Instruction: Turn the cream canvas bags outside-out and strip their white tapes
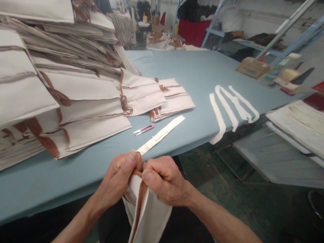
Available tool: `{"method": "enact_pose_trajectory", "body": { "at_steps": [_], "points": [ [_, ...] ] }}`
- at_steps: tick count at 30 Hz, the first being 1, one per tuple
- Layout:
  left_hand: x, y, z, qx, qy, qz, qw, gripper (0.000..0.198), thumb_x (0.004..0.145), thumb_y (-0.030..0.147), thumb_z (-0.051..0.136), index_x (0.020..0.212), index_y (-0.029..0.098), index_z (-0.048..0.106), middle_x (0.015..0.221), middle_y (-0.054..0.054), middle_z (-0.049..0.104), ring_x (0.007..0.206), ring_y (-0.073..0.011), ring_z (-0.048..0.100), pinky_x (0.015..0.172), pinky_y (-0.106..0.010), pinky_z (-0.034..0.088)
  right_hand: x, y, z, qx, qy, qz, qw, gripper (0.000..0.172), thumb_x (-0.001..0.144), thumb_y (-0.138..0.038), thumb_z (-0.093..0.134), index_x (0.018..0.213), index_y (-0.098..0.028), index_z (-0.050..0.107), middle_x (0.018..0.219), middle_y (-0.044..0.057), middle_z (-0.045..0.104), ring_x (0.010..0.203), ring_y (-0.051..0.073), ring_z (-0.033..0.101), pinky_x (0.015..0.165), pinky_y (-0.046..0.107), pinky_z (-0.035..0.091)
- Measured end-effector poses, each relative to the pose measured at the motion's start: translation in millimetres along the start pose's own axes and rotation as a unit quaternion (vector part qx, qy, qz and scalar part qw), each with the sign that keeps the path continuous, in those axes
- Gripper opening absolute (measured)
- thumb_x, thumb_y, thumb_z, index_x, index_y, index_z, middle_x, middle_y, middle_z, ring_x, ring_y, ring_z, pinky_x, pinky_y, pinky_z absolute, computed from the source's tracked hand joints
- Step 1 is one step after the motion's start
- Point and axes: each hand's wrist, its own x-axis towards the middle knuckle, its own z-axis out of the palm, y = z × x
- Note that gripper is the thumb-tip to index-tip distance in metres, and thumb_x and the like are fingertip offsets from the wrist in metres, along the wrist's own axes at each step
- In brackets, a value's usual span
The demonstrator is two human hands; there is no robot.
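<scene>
In the head view, my left hand (123, 177) and right hand (167, 184) sit close together, fingers curled tight on the top of a cream fabric piece (158, 216) with brown edging (139, 209). The cloth hangs below my knuckles, in front of the table edge. My fists hide the pinched part, so I can't tell how the edging lies inside them. If I pull unevenly, the edging could twist or strain at its seam; if one thumb slips, the folded layers could slide out of line.

Just beyond my left fingertips lies the near end of a white strip (164, 133); I can't tell whether I'm touching it. A sideways knock from my knuckles could push it askew.

Farther past my fingers, pink-handled snips (145, 129) rest on the table (187, 74), blades slightly parted. A careless reach that way could nick me or the cloth.

Well off to the right of my fingers, loose strips (218, 114) hang partly over the edge, and a brushing forearm could drag them to the floor. Left of my hands, the tall fabric stack (91, 89) leans unevenly; a bump might make it slide.
</scene>
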Motion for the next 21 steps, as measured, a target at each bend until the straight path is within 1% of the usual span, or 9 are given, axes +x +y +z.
{"method": "enact_pose_trajectory", "body": {
  "at_steps": [3,5,8,11,13,15,17,19,21],
  "points": [
    [0,6,0.6,-0.006,0.016,0.013,1.000,0.074,0.101,0.081,0.046,0.055,0.025,0.034,0.052,0.006,0.030,0.051,-0.0129,0.031,0.052,-0.028,0.040,3,5,7,-0.012,0.003,-0.025,1.000,0.036,0.098,-0.024,0.054,0.067,-0.025,0.037,0.061,-0.007,0.038,0.054,0.009,0.036,0.057,0.024,0.036],
    [-1,9,-0.9,-0.004,0.023,0.021,1.000,0.072,0.104,0.077,0.045,0.055,0.025,0.033,0.052,0.006,0.030,0.051,-0.0128,0.031,0.053,-0.028,0.040,6,9,6,0.002,-0.010,-0.009,1.000,0.037,0.101,-0.029,0.053,0.068,-0.025,0.038,0.062,-0.006,0.039,0.055,0.010,0.037,0.057,0.025,0.035],
    [-5,10,-8.6,0.009,0.024,0.032,0.999,0.069,0.107,0.072,0.042,0.056,0.025,0.032,0.053,0.006,0.031,0.050,-0.0131,0.030,0.050,-0.029,0.036,10,9,-8,-0.015,-0.074,0.020,0.997,0.045,0.107,-0.044,0.053,0.068,-0.023,0.043,0.063,-0.006,0.042,0.056,0.010,0.039,0.055,0.025,0.033],
    [-13,7,-19.4,0.036,0.018,0.038,0.998,0.067,0.109,0.070,0.036,0.059,0.026,0.033,0.055,0.005,0.032,0.051,-0.0142,0.031,0.049,-0.029,0.034,11,2,-28,-0.094,-0.101,-0.002,0.990,0.051,0.109,-0.049,0.054,0.067,-0.022,0.047,0.063,-0.005,0.046,0.058,0.011,0.042,0.059,0.026,0.034],
    [-18,7,-25.2,0.062,0.005,0.042,0.997,0.067,0.109,0.072,0.035,0.060,0.025,0.036,0.057,0.005,0.033,0.052,-0.0140,0.032,0.049,-0.029,0.033,9,-4,-37,-0.131,-0.091,-0.032,0.987,0.049,0.109,-0.045,0.059,0.067,-0.021,0.051,0.064,-0.004,0.051,0.061,0.012,0.047,0.064,0.027,0.037],
    [-22,11,-28.7,0.090,-0.028,0.045,0.995,0.068,0.109,0.071,0.037,0.061,0.024,0.040,0.057,0.005,0.037,0.052,-0.0133,0.034,0.050,-0.029,0.032,6,-7,-39,-0.143,-0.089,-0.049,0.985,0.045,0.108,-0.041,0.062,0.069,-0.021,0.054,0.066,-0.003,0.056,0.065,0.013,0.051,0.068,0.028,0.040],
    [-26,20,-30.4,0.146,-0.073,0.055,0.985,0.064,0.112,0.062,0.036,0.062,0.023,0.043,0.059,0.005,0.042,0.053,-0.0129,0.038,0.052,-0.027,0.034,3,-8,-37,-0.136,-0.092,-0.050,0.985,0.043,0.109,-0.040,0.062,0.070,-0.021,0.056,0.067,-0.002,0.058,0.066,0.014,0.053,0.068,0.028,0.041],
    [-31,32,-31.6,0.226,-0.112,0.072,0.965,0.057,0.115,0.049,0.033,0.065,0.023,0.046,0.062,0.004,0.048,0.055,-0.0132,0.046,0.055,-0.025,0.040,2,-6,-34,-0.126,-0.088,-0.047,0.987,0.043,0.108,-0.041,0.063,0.071,-0.021,0.056,0.067,-0.002,0.058,0.065,0.013,0.053,0.067,0.027,0.041],
    [-38,42,-33.3,0.299,-0.100,0.098,0.944,0.052,0.113,0.043,0.038,0.067,0.024,0.052,0.064,0.004,0.056,0.058,-0.0145,0.054,0.059,-0.023,0.047,2,-4,-32,-0.120,-0.084,-0.043,0.988,0.042,0.107,-0.039,0.064,0.071,-0.021,0.056,0.065,-0.003,0.057,0.063,0.012,0.050,0.065,0.026,0.039]
  ]
}}
